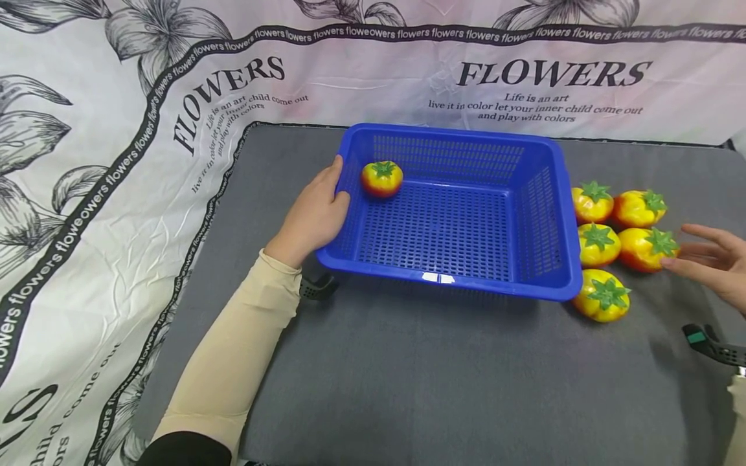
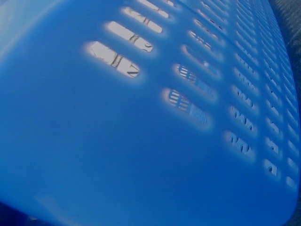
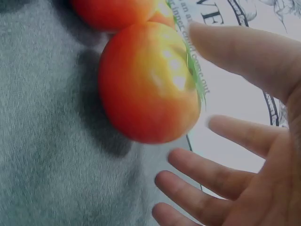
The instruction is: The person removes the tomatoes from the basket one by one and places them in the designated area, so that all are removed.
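Note:
A blue slotted plastic basket (image 1: 379, 264) stands on the dark grey tabletop. My left hand (image 1: 315, 210) grips its left rim, the thumb lying over the edge; in the left wrist view the basket's blue wall (image 2: 117, 150) fills nearly everything and hides the fingers. Inside, at the back left, sits one yellow-red tomato (image 1: 381, 181) with green leaves on top. Against the basket's right side several similar tomatoes are clustered. Beside the rightmost of them, a tomato (image 3: 146, 84), my right hand (image 3: 254, 179) is held with fingers spread, holding nothing.
Other tomatoes in the cluster include one at the front (image 1: 600, 298) and one at the back (image 1: 591, 204), close to the basket's right wall. White flower-printed cloth (image 1: 373, 84) hangs behind the table (image 1: 466, 375) and along its left side.

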`<state>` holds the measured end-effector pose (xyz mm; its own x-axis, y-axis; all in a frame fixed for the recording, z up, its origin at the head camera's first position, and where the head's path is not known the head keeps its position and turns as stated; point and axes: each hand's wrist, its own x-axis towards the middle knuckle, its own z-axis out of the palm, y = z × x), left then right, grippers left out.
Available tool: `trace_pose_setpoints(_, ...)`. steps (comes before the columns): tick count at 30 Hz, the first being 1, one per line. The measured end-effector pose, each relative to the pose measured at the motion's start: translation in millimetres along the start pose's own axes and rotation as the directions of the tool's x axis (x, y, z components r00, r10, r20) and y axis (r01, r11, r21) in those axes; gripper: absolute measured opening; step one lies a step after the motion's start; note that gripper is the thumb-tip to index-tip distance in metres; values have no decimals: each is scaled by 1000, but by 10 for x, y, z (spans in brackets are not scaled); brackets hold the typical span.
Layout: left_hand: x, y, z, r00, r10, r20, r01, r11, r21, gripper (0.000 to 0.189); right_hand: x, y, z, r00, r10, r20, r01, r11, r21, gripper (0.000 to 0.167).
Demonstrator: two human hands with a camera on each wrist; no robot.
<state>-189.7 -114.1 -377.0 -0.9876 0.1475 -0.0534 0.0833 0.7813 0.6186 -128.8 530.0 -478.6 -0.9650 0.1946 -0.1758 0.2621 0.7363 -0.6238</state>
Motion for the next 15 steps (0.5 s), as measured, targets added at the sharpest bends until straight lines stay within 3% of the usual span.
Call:
trace_pose_setpoints(2, -4, 8, -8, 1000, -2, 2, 2, 1000, 1, 66, 84, 118, -1, 1000, -3, -24, 3, 1000, 3, 84)
trace_pose_setpoints(6, -12, 14, -10, 1000, -4, 5, 4, 1000, 0, 66, 145, 129, -18, 999, 2, -36, -1, 1000, 9, 85)
trace_pose_setpoints(15, -4, 17, -7, 1000, 13, 1, -13, 1000, -5, 66, -5, -268, -26, 994, -57, -89, 57, 998, -1, 72)
